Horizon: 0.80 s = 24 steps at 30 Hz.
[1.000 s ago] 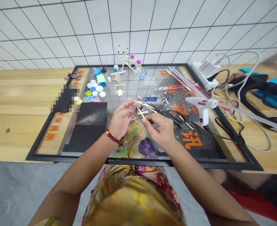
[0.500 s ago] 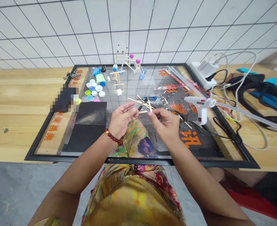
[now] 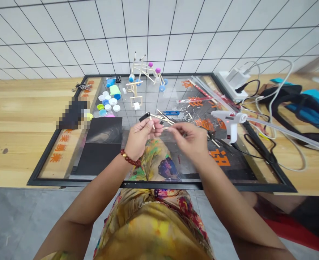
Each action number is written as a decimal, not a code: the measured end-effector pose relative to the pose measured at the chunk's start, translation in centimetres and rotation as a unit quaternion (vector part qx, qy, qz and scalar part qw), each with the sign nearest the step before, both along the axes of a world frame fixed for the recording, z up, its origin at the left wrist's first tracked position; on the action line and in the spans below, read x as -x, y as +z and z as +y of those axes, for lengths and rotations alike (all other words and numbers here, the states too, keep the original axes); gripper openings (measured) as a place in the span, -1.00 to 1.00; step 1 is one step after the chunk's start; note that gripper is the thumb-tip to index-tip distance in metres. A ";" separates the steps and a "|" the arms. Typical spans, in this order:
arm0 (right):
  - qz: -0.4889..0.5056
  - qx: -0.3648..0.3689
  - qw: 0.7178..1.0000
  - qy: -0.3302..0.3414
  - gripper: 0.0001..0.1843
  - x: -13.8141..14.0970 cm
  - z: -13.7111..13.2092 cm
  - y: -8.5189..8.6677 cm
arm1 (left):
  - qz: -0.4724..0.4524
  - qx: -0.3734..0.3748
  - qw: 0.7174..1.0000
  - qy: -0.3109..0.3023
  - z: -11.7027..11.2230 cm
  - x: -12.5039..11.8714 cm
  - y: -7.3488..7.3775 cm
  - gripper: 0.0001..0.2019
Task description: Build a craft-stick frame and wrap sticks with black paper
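My left hand (image 3: 141, 139), with a beaded bracelet at the wrist, is closed on a small piece of joined wooden sticks (image 3: 152, 122). A black block-like part (image 3: 144, 117) shows at its upper end, above my fingers. Close by on the right, my right hand (image 3: 191, 139) is pinched with its fingertips near the sticks; what they hold, if anything, I cannot make out. Behind the hands, loose wooden sticks (image 3: 165, 116) lie beside blue-handled snips (image 3: 171, 113) on the glass.
A white glue gun (image 3: 230, 124) stands on the right by cables and a power strip (image 3: 231, 86). Stick models with coloured balls (image 3: 157, 70) stand at the back. Bottle caps (image 3: 113, 101) and black sheets (image 3: 103, 130) lie on the left, inside the black frame (image 3: 162, 185).
The joined sticks have passed from my right fingertips to my left hand and turned, so the black part shows at upper left. My right hand has drawn slightly away, fingers curled.
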State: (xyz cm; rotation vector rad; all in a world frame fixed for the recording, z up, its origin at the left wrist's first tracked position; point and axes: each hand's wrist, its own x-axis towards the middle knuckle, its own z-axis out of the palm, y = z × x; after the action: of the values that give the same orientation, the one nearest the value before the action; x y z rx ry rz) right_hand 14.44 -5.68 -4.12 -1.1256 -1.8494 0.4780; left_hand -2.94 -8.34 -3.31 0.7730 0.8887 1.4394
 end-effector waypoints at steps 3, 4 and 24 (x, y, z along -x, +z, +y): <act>-0.091 -0.003 0.996 -0.019 -0.87 -1.5 2.2 0.6 | 0.040 -0.029 0.997 0.059 0.3 0.9 0.6 -0.85; -0.127 -0.005 0.992 -0.005 -0.86 -1.6 2.7 0.6 | 0.050 -0.037 0.995 0.075 0.4 1.0 0.7 -0.86; -0.387 0.098 0.916 -0.043 -0.77 1.1 9.6 1.4 | -0.026 -0.034 0.977 0.207 1.7 2.3 1.2 -0.95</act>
State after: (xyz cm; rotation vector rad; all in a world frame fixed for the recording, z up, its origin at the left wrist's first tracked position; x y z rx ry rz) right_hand 13.34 3.92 -2.68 -1.6932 -2.4415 0.1628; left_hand -5.28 -6.63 -2.10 0.6176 1.0031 1.8563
